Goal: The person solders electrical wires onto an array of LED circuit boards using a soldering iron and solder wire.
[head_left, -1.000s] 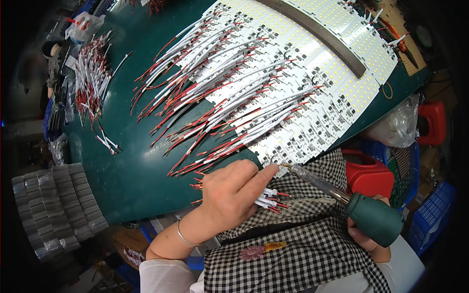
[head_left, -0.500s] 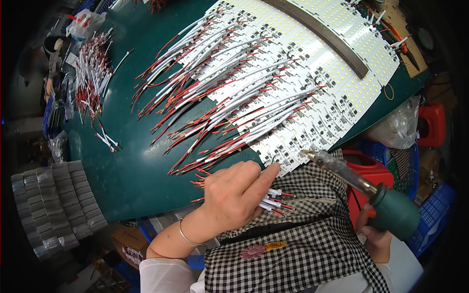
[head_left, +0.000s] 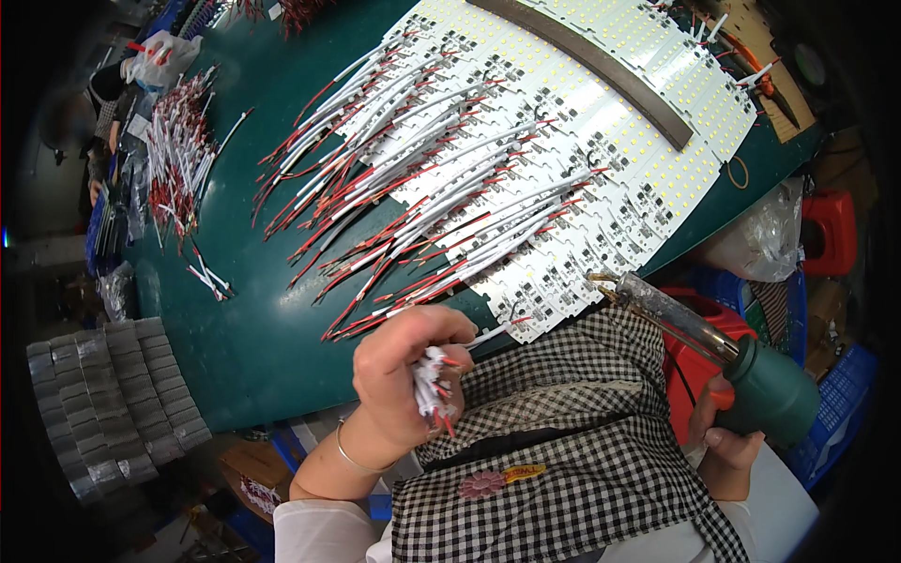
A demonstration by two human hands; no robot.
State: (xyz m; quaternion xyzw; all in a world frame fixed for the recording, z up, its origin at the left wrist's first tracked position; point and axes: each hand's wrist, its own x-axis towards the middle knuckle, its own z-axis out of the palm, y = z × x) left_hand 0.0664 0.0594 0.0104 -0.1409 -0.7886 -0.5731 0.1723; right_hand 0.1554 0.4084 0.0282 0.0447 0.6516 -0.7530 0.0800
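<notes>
Closed around a bundle of white-sleeved wires with red ends point(head_left: 432, 389) is my left hand point(head_left: 389, 366), just off the near edge of the LED circuit boards point(head_left: 554, 281). One white-sleeved wire point(head_left: 493, 332) reaches from its fingertips to the nearest board, its red end over that board's corner. My right hand point(head_left: 721, 448) grips the green handle of a soldering gun point(head_left: 774, 389). The gun's tip points left, over the boards' near right edge. Rows of white and red wires point(head_left: 469, 206) lie across the boards, their loose ends fanning left.
A dark curved bar point(head_left: 601, 61) lies across the boards. On the green table point(head_left: 253, 328), a pile of wires point(head_left: 183, 141) lies at left, with stacked grey strips point(head_left: 113, 403) at the near left corner. Pliers point(head_left: 779, 98) rest on cardboard at far right. Red stools and blue crates stand right.
My left hand has turned and drawn slightly left, so the bundle's ends now show and one wire lies against the board corner. The soldering gun has shifted slightly; its tip is a little higher.
</notes>
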